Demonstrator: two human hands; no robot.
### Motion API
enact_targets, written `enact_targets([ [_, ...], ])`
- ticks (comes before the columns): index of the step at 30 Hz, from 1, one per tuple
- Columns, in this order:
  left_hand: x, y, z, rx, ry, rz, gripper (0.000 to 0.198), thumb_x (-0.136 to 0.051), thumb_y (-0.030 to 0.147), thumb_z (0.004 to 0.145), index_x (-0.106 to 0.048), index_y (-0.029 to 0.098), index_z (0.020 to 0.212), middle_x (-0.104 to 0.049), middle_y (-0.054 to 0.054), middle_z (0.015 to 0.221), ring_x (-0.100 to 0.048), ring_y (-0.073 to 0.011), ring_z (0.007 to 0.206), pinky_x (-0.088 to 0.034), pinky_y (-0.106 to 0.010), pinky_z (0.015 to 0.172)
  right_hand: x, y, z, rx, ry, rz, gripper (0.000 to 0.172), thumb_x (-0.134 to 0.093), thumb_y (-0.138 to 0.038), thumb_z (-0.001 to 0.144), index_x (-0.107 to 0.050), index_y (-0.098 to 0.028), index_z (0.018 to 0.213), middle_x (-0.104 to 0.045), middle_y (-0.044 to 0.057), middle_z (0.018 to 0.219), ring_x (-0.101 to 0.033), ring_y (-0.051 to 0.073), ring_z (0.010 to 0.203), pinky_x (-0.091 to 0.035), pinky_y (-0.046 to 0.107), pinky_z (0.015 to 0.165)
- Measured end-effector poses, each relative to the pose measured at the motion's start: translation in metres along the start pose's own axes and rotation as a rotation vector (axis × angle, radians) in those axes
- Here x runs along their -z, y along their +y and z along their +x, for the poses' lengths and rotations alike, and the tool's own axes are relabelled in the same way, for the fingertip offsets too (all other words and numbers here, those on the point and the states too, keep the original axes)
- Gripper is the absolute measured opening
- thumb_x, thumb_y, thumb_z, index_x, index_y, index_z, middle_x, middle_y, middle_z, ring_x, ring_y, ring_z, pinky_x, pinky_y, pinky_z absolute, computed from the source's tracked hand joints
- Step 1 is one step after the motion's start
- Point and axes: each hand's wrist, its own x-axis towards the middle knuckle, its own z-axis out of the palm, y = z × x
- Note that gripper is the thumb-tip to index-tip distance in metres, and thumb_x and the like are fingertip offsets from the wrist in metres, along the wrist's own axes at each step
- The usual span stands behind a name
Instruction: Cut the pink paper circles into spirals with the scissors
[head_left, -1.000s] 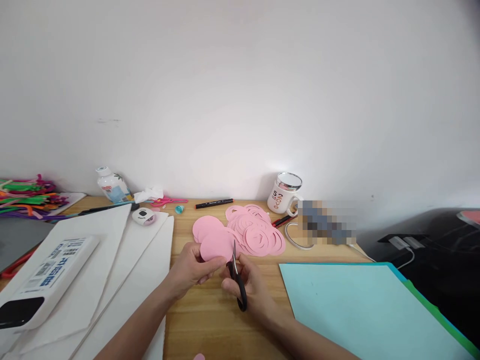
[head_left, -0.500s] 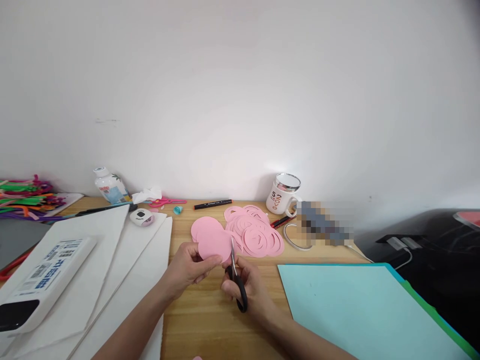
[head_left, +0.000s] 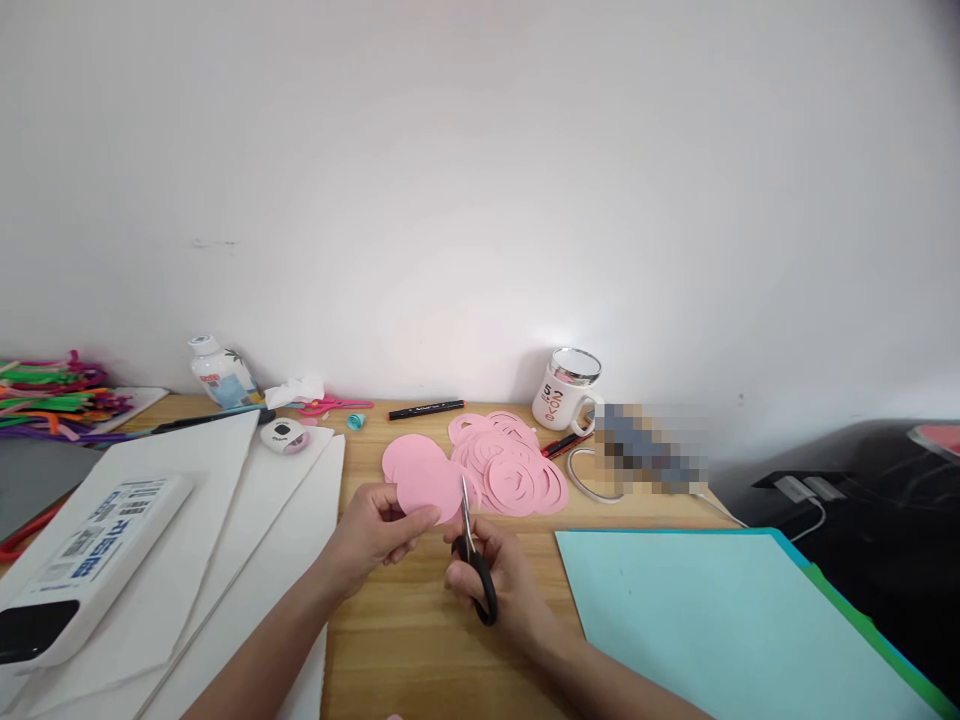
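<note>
My left hand (head_left: 382, 535) pinches the lower left edge of a round pink paper disc (head_left: 429, 492) between thumb and fingers. A pair of black-handled scissors (head_left: 484, 585) is gripped in my right hand (head_left: 502, 575), fingers through the loops. Its blades point away from me and lie at the disc's right edge; whether they bite into the paper I cannot tell. Behind the disc another pink paper circle (head_left: 409, 450) shows on the table. Cut pink paper spirals (head_left: 514, 470) are heaped just beyond the scissors.
A mug (head_left: 559, 400), a black marker (head_left: 426, 410) and pink scissors (head_left: 334, 405) lie along the wall. White sheets (head_left: 277, 560) cover the left of the wooden table (head_left: 420, 640), with a white box-like device (head_left: 97, 570) on top. Light blue sheets (head_left: 697, 610) lie at the right.
Almost nothing differs. My left hand's thumb has shifted very slightly left on the disc, and the scissors remain at its right edge.
</note>
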Motion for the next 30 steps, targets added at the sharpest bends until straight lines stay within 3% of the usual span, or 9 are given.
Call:
enact_targets([
  [8, 0.000, 0.006, -0.001, -0.050, 0.049, -0.084, 0.036, -0.066, 0.040, 0.068, -0.046, 0.015, 0.051, -0.045, 0.006, 0.043, -0.033, -0.0033, 0.033, -0.022, -0.017, 0.034, 0.000, 0.008, 0.001, -0.024, 0.013, 0.000, 0.026, -0.070, -0.028, 0.062, -0.051, -0.019, 0.077, -0.048, -0.010, 0.041, -0.037, 0.006, 0.033, -0.026, 0.018, 0.035],
  [13, -0.005, 0.004, -0.001, -0.005, -0.003, -0.098, 0.038, -0.064, 0.044, 0.068, -0.049, 0.014, 0.050, -0.046, 0.005, 0.042, -0.035, -0.0040, 0.031, -0.023, -0.018, 0.033, -0.003, 0.005, 0.001, -0.048, 0.006, -0.009, 0.026, -0.068, -0.031, 0.064, -0.049, -0.019, 0.076, -0.050, -0.009, 0.040, -0.043, 0.008, 0.034, -0.033, 0.019, 0.038],
  [18, -0.006, -0.002, 0.000, 0.017, 0.007, -0.045, 0.041, -0.066, 0.046, 0.066, -0.047, 0.014, 0.047, -0.039, 0.006, 0.037, -0.029, -0.0037, 0.033, -0.019, -0.018, 0.034, -0.005, 0.004, -0.001, -0.081, -0.049, -0.008, 0.032, -0.071, -0.037, 0.062, -0.048, -0.019, 0.076, -0.052, -0.007, 0.045, -0.043, 0.008, 0.034, -0.031, 0.019, 0.037],
  [24, -0.004, -0.002, -0.002, 0.027, -0.014, 0.020, 0.032, -0.068, 0.042, 0.065, -0.060, 0.012, 0.057, -0.033, 0.008, 0.036, -0.026, -0.0038, 0.034, -0.015, -0.019, 0.036, -0.007, -0.006, -0.001, 0.029, -0.058, 0.011, 0.042, -0.076, -0.043, 0.058, -0.049, -0.020, 0.081, -0.049, -0.006, 0.057, -0.040, 0.009, 0.047, -0.031, 0.021, 0.045],
  [30, -0.006, 0.001, -0.003, 0.015, -0.004, 0.021, 0.031, -0.068, 0.041, 0.064, -0.061, 0.011, 0.056, -0.034, 0.008, 0.036, -0.026, -0.0039, 0.035, -0.016, -0.019, 0.036, -0.007, -0.012, 0.000, 0.038, -0.070, -0.016, 0.044, -0.074, -0.047, 0.058, -0.047, -0.021, 0.080, -0.050, -0.004, 0.061, -0.038, 0.010, 0.049, -0.030, 0.022, 0.045],
])
